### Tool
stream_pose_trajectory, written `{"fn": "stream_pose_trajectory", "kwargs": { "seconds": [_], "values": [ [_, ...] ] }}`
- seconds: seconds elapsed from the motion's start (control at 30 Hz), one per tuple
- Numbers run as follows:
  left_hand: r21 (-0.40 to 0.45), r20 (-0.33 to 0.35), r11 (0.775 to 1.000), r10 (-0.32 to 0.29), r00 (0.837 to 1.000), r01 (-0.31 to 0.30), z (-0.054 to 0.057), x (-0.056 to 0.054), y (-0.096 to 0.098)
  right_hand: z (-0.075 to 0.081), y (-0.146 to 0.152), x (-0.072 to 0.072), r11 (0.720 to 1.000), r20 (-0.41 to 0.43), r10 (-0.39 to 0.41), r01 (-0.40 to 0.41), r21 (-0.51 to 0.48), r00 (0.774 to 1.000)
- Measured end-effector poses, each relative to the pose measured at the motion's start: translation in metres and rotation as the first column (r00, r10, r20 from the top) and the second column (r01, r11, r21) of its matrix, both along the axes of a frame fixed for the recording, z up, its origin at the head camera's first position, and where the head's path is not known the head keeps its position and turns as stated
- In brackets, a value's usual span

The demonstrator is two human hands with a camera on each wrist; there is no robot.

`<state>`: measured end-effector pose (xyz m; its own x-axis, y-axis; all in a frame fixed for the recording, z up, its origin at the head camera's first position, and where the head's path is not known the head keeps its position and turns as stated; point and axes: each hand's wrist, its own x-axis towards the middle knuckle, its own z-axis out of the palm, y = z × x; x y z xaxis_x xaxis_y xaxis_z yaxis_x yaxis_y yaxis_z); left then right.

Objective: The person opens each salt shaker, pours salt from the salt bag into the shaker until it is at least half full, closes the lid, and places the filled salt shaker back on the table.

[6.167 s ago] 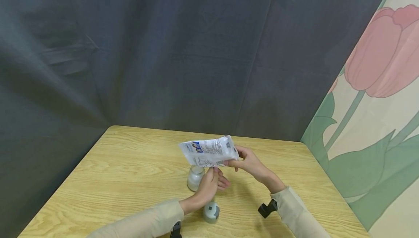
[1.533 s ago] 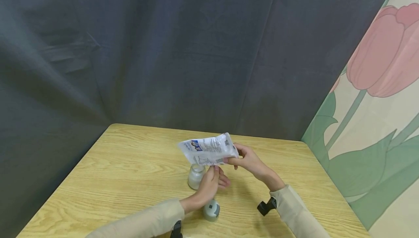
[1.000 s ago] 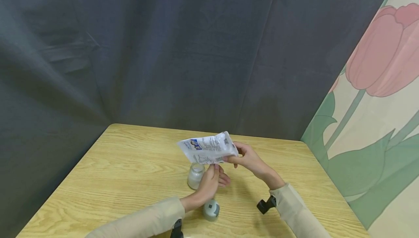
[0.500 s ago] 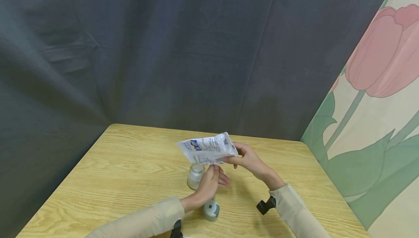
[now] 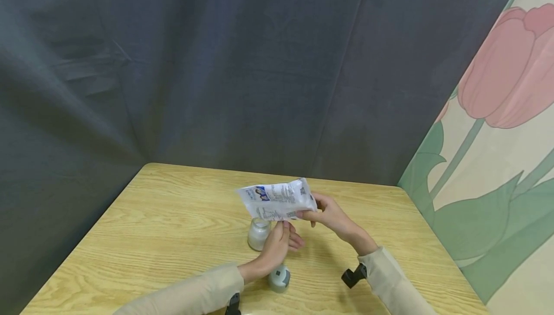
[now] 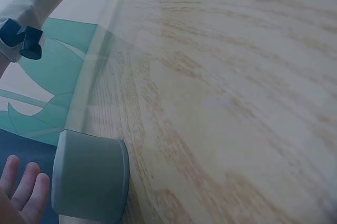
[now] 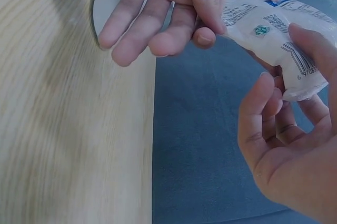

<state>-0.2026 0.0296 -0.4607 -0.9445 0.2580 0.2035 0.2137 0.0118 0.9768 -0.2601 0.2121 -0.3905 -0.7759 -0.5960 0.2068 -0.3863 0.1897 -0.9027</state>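
Observation:
A white printed plastic bag (image 5: 279, 200) is held in the air, tilted over an uncapped glass jar (image 5: 258, 235) with whitish contents. My right hand (image 5: 329, 216) grips the bag's right end, thumb on the printed face. At the bag's lower edge, my left hand (image 5: 277, 245) pinches with thumb and forefinger. Its other fingers stretch out loosely, as the right wrist view shows. A grey-green lid-like cylinder (image 5: 279, 279) stands on the table below my left wrist; it looms large in the left wrist view. The bag hides part of the jar's mouth.
The wooden table (image 5: 173, 219) reaches back to a dark curtain (image 5: 242, 89). On the right hangs a cloth with a tulip print (image 5: 497, 79). Each wrist carries a black camera mount (image 5: 354, 275).
Over the last half second the bag and my right hand have dropped slightly. Against the earlier frames, both hands keep the same hold, and the jar and cylinder stay put.

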Motion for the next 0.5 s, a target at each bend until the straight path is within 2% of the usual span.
{"fn": "stream_pose_trajectory", "kwargs": {
  "seconds": [0.23,0.5],
  "values": [
    [0.003,0.004,1.0,-0.006,1.0,0.006,-0.0015,0.0016,-0.0011,-0.0036,0.003,0.0013,1.0,-0.003,0.004,-0.004,0.006,1.0],
    [0.011,0.019,1.0,-0.017,1.0,0.016,-0.0003,0.003,-0.0013,-0.0006,0.0013,0.0035,1.0,-0.009,-0.008,0.008,0.007,1.0]
  ]
}}
